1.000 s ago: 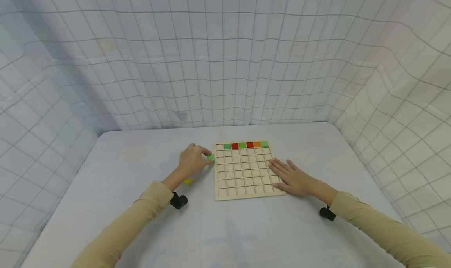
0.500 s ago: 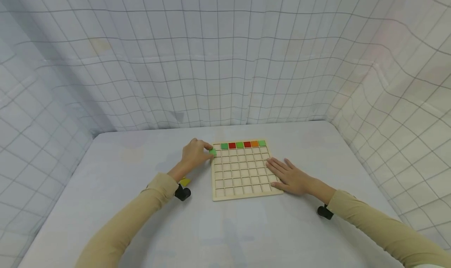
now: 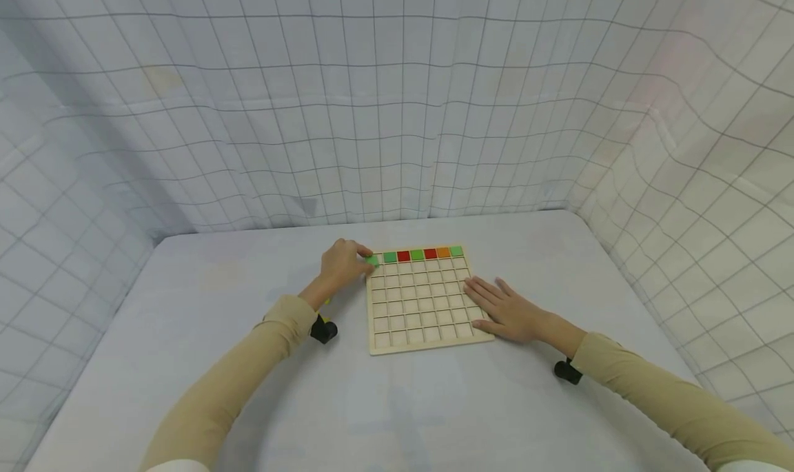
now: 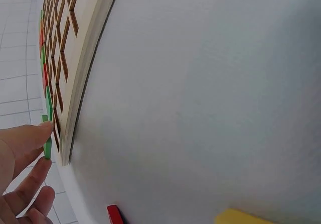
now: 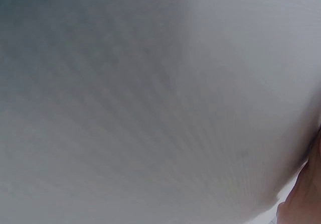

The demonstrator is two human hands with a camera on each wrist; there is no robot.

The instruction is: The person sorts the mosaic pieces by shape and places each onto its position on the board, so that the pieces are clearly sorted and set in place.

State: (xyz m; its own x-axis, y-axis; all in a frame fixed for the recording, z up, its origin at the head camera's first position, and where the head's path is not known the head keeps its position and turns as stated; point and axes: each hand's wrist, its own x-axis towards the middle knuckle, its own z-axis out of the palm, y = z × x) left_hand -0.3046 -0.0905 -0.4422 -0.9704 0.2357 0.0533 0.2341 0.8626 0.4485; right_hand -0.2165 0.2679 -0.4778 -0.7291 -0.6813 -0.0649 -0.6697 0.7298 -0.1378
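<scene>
A: Left grip (image 3: 340,262), quick?
B: Pinching a green tile (image 3: 373,260), thumb and finger. It's at the far left corner of the wooden board (image 3: 424,300), just left of the dark green tile (image 3: 389,257). Can't tell if it touches the slot.
A: Right grip (image 3: 510,315)?
B: Mine's flat, fingers straight, thumb apart, resting on the board's right edge. The right wrist view catches only a sliver of it.
A: Tiles in the board?
B: Six, far row. Left to right: dark green, red, green, red, orange, light green.
A: Loose pieces?
B: Yellow piece (image 4: 243,217) and red piece (image 4: 115,214), both on the worktop (image 3: 403,403), apart from the board, cut off by the frame in my left wrist view. From the head, my left wrist partly hides yellow.
A: Background?
B: White cloth (image 3: 397,148) with grid lines, far, left and right. My sleeves are tan.
</scene>
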